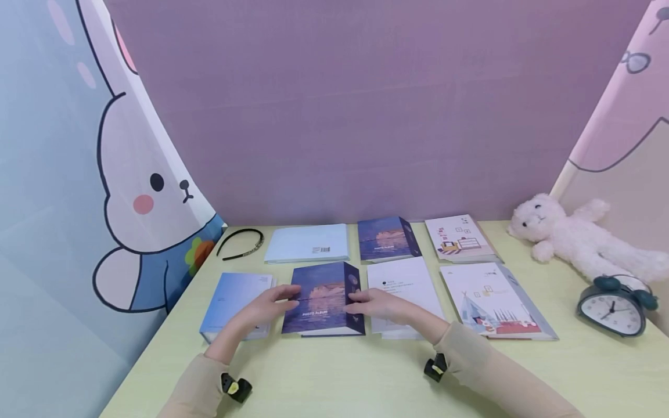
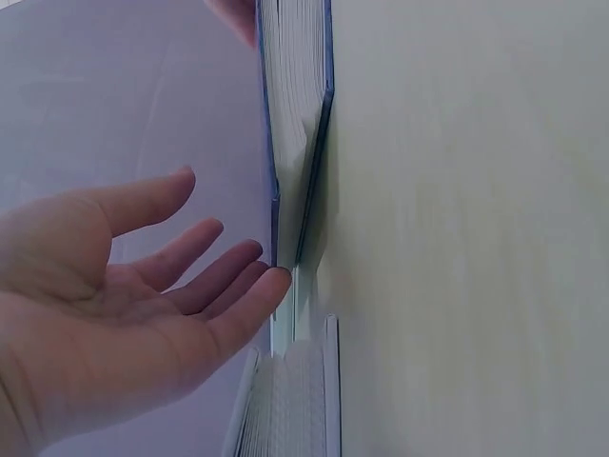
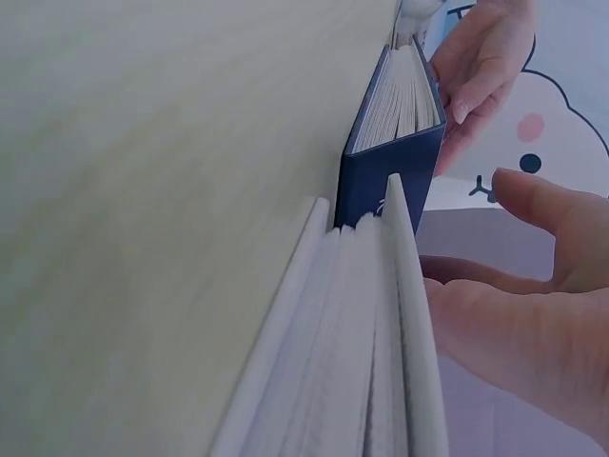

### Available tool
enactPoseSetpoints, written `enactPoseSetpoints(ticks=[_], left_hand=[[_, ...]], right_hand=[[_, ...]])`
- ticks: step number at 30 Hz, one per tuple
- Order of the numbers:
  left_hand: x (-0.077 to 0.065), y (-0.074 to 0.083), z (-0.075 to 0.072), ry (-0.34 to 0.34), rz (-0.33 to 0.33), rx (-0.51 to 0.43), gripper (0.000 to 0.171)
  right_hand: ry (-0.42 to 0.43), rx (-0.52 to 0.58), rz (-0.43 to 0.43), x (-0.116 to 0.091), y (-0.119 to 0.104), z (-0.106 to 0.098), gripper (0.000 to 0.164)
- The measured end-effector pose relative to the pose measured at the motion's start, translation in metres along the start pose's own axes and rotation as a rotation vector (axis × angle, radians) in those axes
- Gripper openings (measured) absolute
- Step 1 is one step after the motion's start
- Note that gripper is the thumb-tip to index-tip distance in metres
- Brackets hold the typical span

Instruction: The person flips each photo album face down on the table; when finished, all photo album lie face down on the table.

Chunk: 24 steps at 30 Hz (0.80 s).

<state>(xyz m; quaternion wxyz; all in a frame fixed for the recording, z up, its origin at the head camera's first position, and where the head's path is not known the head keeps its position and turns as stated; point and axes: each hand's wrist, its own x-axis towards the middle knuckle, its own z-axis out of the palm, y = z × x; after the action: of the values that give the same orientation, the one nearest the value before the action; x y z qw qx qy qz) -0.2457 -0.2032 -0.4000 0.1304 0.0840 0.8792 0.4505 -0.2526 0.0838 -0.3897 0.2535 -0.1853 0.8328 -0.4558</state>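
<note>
A dark blue photo album (image 1: 321, 293) with a sea cliff cover lies in the front row on the table. At its left edge is my left hand (image 1: 272, 305), fingertips at the cover. In the left wrist view that hand (image 2: 143, 295) has its fingers spread and relaxed, thumb apart. Along the spine side, my right hand (image 1: 381, 305) reaches across a white album (image 1: 405, 284), fingertips by the blue spine. The right wrist view shows this hand (image 3: 542, 295) with its thumb raised away from the fingers; whether it touches the spine, I cannot tell.
Left of the left hand lies a light blue album (image 1: 235, 296). Behind are a pale album (image 1: 305, 241), another sea cliff album (image 1: 384, 237) and an illustrated album (image 1: 457, 235). A tent-picture album (image 1: 491, 299), alarm clock (image 1: 611, 310), plush bear (image 1: 575, 232) and headband (image 1: 240, 232) lie around.
</note>
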Motion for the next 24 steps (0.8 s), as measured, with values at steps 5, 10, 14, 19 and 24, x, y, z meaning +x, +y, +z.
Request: enactPoseSetpoints(ticks=[5, 10, 14, 19, 24], left_hand=[[0.0008, -0.0009, -0.0007, 0.002, 0.011, -0.015, 0.046], [0.0024, -0.0034, -0.0022, -0.004, 0.014, -0.007, 0.046], [0.0028, -0.0055, -0.0037, -0.023, 0.012, 0.009, 0.047], [0.0025, -0.0047, -0.0046, -0.036, 0.007, 0.021, 0.047], [0.0021, -0.003, -0.0048, -0.035, 0.008, 0.031, 0.046]], right_hand=[[-0.005, -0.011, 0.0, 0.0016, 0.0004, 0.0, 0.064], [-0.005, -0.018, 0.0, 0.0036, 0.0007, 0.0022, 0.067], [-0.003, -0.019, 0.008, 0.0039, -0.0003, 0.0031, 0.068], [-0.007, -0.034, 0.003, 0.0037, -0.0001, 0.0025, 0.067], [-0.016, -0.016, 0.003, 0.0038, 0.0008, 0.0006, 0.064]])
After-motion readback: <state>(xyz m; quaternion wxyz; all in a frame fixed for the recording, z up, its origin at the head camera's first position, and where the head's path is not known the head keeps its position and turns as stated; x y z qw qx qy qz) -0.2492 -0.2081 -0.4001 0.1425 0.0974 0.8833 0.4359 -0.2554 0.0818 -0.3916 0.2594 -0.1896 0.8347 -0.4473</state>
